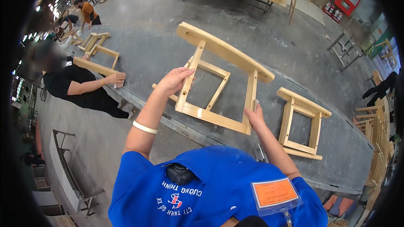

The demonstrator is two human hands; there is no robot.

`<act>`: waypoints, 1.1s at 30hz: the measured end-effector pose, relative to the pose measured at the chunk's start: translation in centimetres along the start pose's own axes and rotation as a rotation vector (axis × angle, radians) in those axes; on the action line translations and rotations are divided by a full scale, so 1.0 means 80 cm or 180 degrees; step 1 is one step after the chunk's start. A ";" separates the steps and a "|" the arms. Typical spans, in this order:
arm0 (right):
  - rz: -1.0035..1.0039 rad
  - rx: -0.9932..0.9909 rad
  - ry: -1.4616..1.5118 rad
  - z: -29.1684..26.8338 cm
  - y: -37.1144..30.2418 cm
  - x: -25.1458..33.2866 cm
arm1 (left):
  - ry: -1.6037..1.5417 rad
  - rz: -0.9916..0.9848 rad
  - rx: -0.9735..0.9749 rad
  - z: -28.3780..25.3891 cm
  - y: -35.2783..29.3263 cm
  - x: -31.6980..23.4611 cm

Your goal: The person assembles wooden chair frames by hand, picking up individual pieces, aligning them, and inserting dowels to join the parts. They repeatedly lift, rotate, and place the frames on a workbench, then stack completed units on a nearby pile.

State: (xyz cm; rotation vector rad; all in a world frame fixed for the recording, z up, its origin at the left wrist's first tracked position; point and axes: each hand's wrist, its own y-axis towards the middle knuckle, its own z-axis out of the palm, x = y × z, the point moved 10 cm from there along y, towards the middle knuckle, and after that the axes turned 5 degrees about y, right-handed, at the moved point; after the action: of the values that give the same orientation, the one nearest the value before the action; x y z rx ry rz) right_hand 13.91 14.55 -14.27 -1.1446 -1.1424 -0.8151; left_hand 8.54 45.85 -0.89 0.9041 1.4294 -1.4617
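At the left end of the grey tabletop [145, 52], a co-worker [78, 77] in dark clothes stands by the near edge, one hand [115, 80] on a pale wooden part [90, 66], with further pieces [102, 35] lying beyond it. Next, over the middle of the near edge, the person's left hand [174, 80] grasps the left post of the wooden frame [227, 54], thumb on top. The right hand [255, 117] grips the opposite post close to the lower right corner; a grey thing by its fingertips is too small to name. Holding both sides probably keeps the frame steady, and its slant seems to turn the joints toward the eyes. It is pale, smooth-looking wood: a broad, gently curved far rail with a long slot near its left end, two posts bored with dark holes, and a straight near rail bearing a white patch. Inner bars [219, 90] show through the opening; whether they belong to it I cannot tell. Toward the right end of the tabletop, by the near edge, rests a similar frame [304, 101], likely placed there to leave working room.
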 end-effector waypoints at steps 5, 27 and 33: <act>-0.0354 -0.0294 -0.0770 0.041 0.033 -0.023 | 0.1274 -0.0638 -0.0690 -0.092 0.052 0.084; 0.0178 -0.0707 -0.1956 0.166 0.140 -0.120 | 0.3192 0.0378 -0.1363 -0.249 0.266 0.194; 0.0185 -0.0664 -0.1901 0.181 0.128 -0.125 | 0.3116 0.0277 -0.1320 -0.256 0.268 0.206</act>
State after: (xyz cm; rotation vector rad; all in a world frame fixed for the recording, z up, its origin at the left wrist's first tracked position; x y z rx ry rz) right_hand 17.10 30.61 -26.43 -1.6541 -1.5235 -0.5658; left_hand 21.15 65.60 -25.41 1.4629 2.2315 -0.5710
